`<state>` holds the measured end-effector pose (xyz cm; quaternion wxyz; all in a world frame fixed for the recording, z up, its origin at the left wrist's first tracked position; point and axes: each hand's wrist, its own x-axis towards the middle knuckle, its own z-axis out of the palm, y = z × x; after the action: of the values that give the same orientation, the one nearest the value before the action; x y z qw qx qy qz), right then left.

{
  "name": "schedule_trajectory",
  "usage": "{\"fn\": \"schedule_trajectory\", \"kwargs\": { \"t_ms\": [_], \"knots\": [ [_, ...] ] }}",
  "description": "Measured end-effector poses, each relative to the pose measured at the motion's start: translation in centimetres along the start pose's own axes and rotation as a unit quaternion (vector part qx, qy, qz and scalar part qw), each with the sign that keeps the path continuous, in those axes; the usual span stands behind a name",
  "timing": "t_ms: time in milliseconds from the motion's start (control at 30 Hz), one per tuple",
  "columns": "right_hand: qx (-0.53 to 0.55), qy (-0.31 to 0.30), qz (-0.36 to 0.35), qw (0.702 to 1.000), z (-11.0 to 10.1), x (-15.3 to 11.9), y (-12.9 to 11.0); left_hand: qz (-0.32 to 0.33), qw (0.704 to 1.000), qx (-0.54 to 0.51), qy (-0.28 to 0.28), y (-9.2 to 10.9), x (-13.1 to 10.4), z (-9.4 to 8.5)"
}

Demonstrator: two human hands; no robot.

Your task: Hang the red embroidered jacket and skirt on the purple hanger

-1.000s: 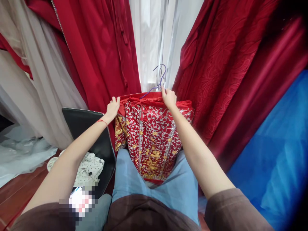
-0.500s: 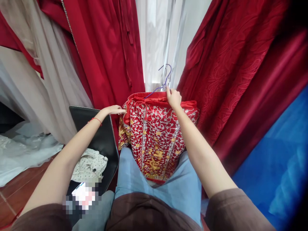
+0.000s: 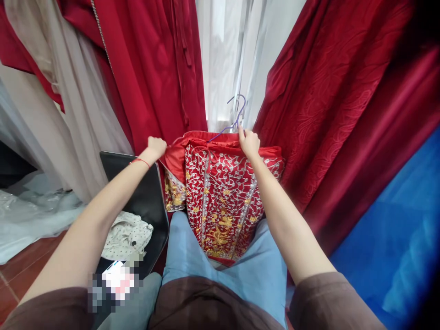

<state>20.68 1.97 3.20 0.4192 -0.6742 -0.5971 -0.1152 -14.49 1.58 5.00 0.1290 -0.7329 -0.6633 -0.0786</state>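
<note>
Over our lap, in the head view, the embroidered red garment (image 3: 223,197) hangs from a purple hanger (image 3: 231,123), its hem resting on our blue jeans (image 3: 261,266). Our right hand (image 3: 249,143) is closed around the hanger's neck at the top edge, holding the piece upright so the cloth drapes flat. Our left hand (image 3: 156,146) is fisted on the garment's left edge and pulls it outward, toward the black chair (image 3: 144,201) on the left. Half a second ago that hand lay flatter and lower against the edge; it has since risen and drawn the red lining out, baring an inner gold panel. The right hand has barely moved.
</note>
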Motion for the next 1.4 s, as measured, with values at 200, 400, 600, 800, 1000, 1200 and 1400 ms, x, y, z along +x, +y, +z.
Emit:
{"fn": "schedule_trajectory", "kwargs": {
  "t_ms": [200, 400, 600, 800, 1000, 1200, 1400],
  "knots": [
    [0.007, 0.012, 0.005, 1.000, 0.2, -0.1, -0.2, -0.082, 0.992, 0.077, 0.049, -5.0, -1.4, -6.9],
    [0.007, 0.012, 0.019, 1.000, 0.0, -0.4, -0.7, 0.038, 0.997, 0.043, -0.060, -1.8, -1.9, -4.0],
    [-0.009, 0.008, 0.019, 1.000, -0.4, -0.7, -1.0, 0.112, 0.974, -0.174, 0.087, 6.6, 0.3, 0.4],
    [0.004, -0.009, 0.012, 1.000, -0.6, -0.3, -0.1, 0.218, 0.872, -0.350, 0.261, 17.2, -2.3, 0.6],
    [0.079, -0.012, -0.017, 0.997, -0.2, 0.0, 1.1, 0.286, 0.904, -0.230, 0.219, 19.1, -5.2, -0.1],
    [0.123, -0.037, -0.006, 0.992, 0.0, -0.1, 0.8, 0.112, 0.882, -0.327, 0.320, 21.5, 0.3, -1.8],
    [0.147, -0.057, -0.022, 0.987, -0.4, -0.2, 1.3, 0.044, 0.920, -0.314, 0.230, 24.3, 2.9, 0.7]
  ]
}}
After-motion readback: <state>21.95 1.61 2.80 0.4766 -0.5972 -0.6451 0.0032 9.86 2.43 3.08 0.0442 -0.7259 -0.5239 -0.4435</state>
